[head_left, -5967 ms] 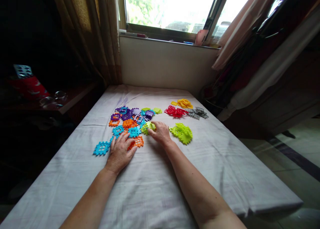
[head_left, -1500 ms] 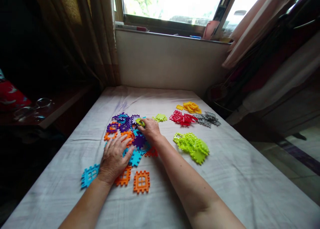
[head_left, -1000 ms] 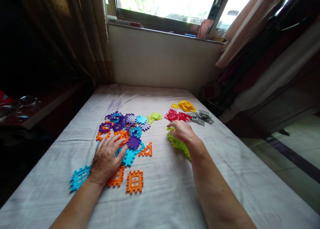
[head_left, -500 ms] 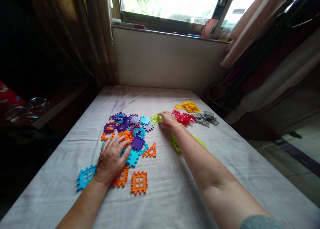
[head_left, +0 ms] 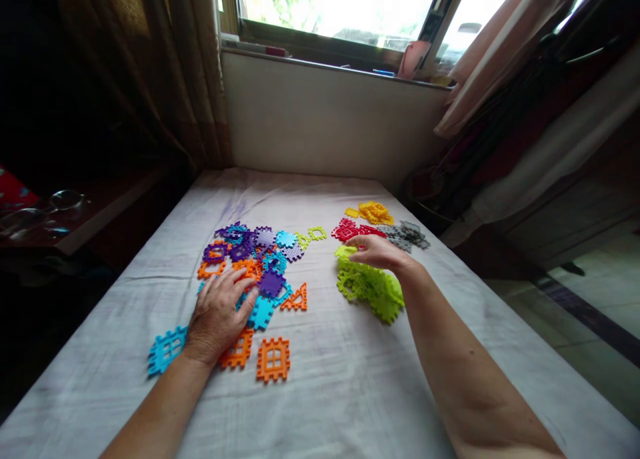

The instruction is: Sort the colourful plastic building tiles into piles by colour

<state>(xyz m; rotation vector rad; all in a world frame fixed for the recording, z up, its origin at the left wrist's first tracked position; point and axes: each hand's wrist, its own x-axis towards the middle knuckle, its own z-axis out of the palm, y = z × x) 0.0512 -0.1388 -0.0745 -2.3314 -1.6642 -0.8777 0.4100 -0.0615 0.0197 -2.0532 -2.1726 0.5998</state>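
My left hand (head_left: 220, 312) lies open, fingers spread, over a mixed heap of notched plastic building tiles. Around it are an orange tile (head_left: 247, 269), a purple tile (head_left: 271, 283) and a light-blue tile (head_left: 261, 313). My right hand (head_left: 377, 251) hovers at the back edge of a lime-green tile pile (head_left: 373, 289). Its thumb and fingers pinch a lime-green tile (head_left: 344, 252) at the tips, just above the pile. Two more lime-green pieces, one of them an open-centred tile (head_left: 317, 233), lie between the heap and the red tiles (head_left: 346, 229).
Yellow tiles (head_left: 375, 212) and grey tiles (head_left: 410, 235) form piles at the back right. Orange window tiles (head_left: 273, 359) and a blue window tile (head_left: 167, 351) lie nearer me. The cloth-covered table (head_left: 320, 405) meets a wall below a window. Glasses (head_left: 67, 200) rest on a side shelf.
My right hand has moved from the lime-green pieces beside the mixed heap, rightward and nearer to me, to the lime-green pile. My left hand stays on the heap; the view has shifted slightly.
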